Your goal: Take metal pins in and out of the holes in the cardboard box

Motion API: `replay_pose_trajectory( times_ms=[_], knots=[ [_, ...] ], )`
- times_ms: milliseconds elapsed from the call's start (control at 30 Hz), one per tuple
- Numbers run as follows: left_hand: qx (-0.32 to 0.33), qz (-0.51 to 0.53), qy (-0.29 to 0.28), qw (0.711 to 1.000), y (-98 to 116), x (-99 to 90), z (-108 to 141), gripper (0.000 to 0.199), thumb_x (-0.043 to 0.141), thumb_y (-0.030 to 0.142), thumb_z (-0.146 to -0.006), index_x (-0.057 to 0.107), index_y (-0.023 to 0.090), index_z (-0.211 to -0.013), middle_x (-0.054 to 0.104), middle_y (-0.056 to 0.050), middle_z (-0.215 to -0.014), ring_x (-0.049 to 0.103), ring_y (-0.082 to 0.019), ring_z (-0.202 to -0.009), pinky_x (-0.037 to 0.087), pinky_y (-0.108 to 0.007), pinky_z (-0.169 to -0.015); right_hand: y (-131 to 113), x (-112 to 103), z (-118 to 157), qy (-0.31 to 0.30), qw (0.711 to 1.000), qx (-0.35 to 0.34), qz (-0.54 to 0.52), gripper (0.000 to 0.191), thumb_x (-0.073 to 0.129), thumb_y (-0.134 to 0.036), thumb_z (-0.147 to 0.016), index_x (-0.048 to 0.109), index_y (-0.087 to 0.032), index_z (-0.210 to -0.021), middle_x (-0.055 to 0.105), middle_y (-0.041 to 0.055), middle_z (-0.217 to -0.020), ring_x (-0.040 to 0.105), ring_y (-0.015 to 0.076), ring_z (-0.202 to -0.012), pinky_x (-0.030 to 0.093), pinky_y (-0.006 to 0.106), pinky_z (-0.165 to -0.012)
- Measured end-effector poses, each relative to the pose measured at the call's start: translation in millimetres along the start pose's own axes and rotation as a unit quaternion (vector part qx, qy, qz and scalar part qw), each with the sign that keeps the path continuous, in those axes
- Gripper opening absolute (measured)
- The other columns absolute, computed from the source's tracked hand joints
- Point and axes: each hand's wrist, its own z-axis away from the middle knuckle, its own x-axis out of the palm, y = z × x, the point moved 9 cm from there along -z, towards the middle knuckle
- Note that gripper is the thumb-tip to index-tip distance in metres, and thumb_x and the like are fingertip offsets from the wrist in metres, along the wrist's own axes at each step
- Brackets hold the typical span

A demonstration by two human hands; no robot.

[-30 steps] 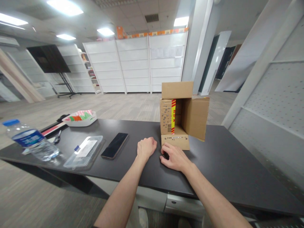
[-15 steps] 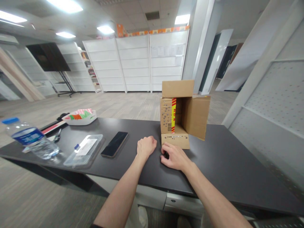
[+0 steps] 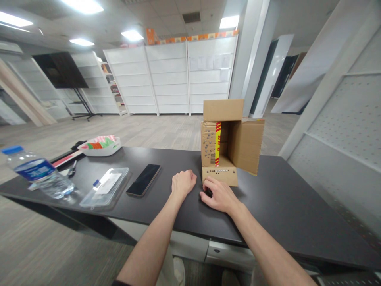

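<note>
One brown cardboard box is bearing red-lettered yellow tape; right fingers are gripping black object; left fingers, closed.

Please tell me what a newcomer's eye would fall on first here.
Probably the open cardboard box on the dark table, with its bright yellow-and-red strip facing the viewer. Next, perhaps, the right hand in front of it, curled around a small dark object, and the left hand in a fist beside it. The blue-capped bottle stands out at far left.
</note>
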Motion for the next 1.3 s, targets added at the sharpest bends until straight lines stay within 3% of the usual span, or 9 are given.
replay_pose_trajectory(
  times_ms=[267,400,633,1133,1300],
  knots=[
    [0.003,-0.002,-0.001,1.0,-2.3,6.2,-2.2,0.04,0.031,0.036,-0.09,0.068,0.02,-0.094,0.069,-0.013,-0.091,0.066,-0.026,-0.086,0.046,-0.034,-0.075,11.5,-27.2,0.4,0.194,0.98,0.02,0.044,0.012,0.048,-0.02,-0.086,0.06,-0.018,-0.083,0.057,0.007,-0.09,0.05,0.0217,-0.09,0.037,0.034,-0.082],
    [-0.007,0.003,-0.01,1.0,-4.1,8.0,-2.4,0.04,0.032,0.036,-0.09,0.068,0.02,-0.097,0.069,-0.013,-0.094,0.066,-0.026,-0.089,0.046,-0.034,-0.078,18.2,-33.2,3.5,0.239,0.966,0.053,0.077,0.019,0.05,-0.021,-0.085,0.063,-0.019,-0.097,0.059,0.009,-0.103,0.049,0.0246,-0.098,0.035,0.038,-0.088],
    [0.0,0.002,-0.003,1.0,-2.6,7.6,-2.6,0.04,0.031,0.036,-0.09,0.067,0.02,-0.095,0.069,-0.013,-0.092,0.066,-0.027,-0.087,0.046,-0.035,-0.075,29.1,-28.5,3.9,0.232,0.958,0.105,0.131,0.033,0.05,-0.022,-0.083,0.059,-0.018,-0.115,0.057,0.0117,-0.118,0.046,0.0279,-0.109,0.029,0.044,-0.094],
    [-0.003,-0.001,-0.01,1.0,-1.5,5.3,-1.0,0.041,0.03,0.035,-0.09,0.067,0.019,-0.096,0.069,-0.014,-0.093,0.066,-0.027,-0.088,0.046,-0.036,-0.077,28.9,-29.0,4.9,0.218,0.957,0.121,0.149,0.022,0.05,-0.022,-0.083,0.064,-0.019,-0.101,0.061,0.0093,-0.104,0.049,0.0253,-0.097,0.029,0.04,-0.089],
    [-0.003,0.0,-0.007,1.0,-2.1,7.1,-2.4,0.04,0.031,0.034,-0.09,0.068,0.02,-0.096,0.069,-0.014,-0.093,0.066,-0.026,-0.089,0.046,-0.035,-0.078,31.5,-30.5,6.2,0.223,0.952,0.136,0.16,0.026,0.051,-0.022,-0.082,0.062,-0.019,-0.106,0.061,0.0099,-0.104,0.049,0.0256,-0.098,0.029,0.041,-0.09]
  ],
)
